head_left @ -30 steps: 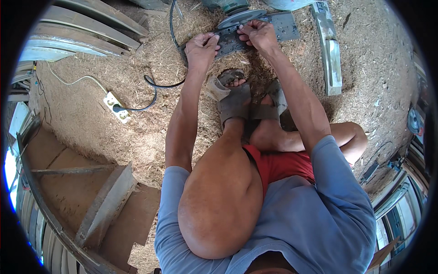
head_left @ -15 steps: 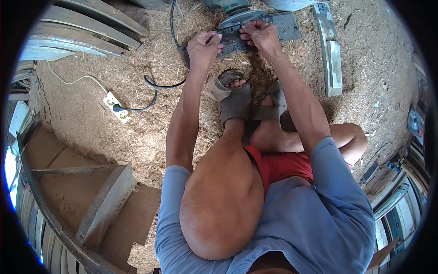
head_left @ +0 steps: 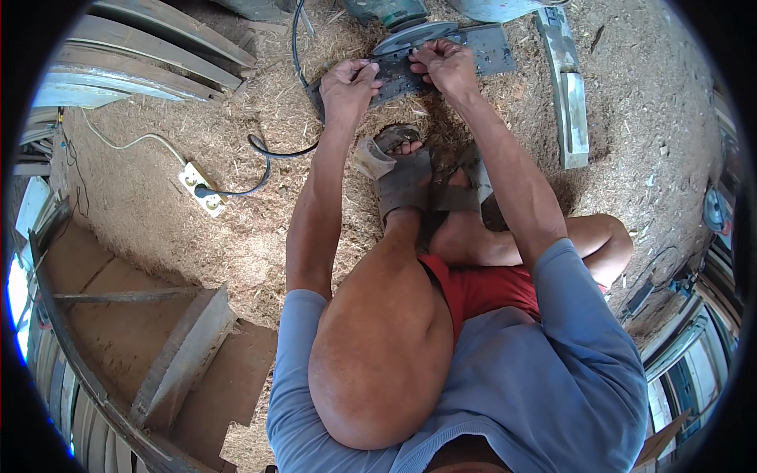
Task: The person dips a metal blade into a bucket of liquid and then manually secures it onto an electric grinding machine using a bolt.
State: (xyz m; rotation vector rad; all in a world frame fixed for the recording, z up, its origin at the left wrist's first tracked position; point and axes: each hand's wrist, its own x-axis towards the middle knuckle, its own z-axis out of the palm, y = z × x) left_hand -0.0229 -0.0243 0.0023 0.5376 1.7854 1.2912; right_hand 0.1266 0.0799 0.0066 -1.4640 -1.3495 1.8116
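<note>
In front of a grey grinding wheel (head_left: 414,37) on a green machine body (head_left: 386,9), both my hands are raised side by side. My left hand (head_left: 347,85) has its thumb and fingers pinched together, left of the wheel. Close to the wheel's near edge, my right hand (head_left: 443,66) is curled with thumb and fingertips together. Anything held in either pinch is too small or hidden to make out. Beneath both hands lies a dark, worn board (head_left: 490,49) that runs under the wheel.
My sandalled feet (head_left: 406,169) are just below the board. A black cable (head_left: 272,150) runs to a white power strip (head_left: 203,188) on the left. Right of the board lies a long wooden piece (head_left: 569,102). Curved planks (head_left: 150,51) are stacked upper left; a wooden frame (head_left: 181,355) stands lower left.
Both hands have shifted very slightly left and down in the picture, along with the wheel and board. Their pinched fingers look nearly the same.
</note>
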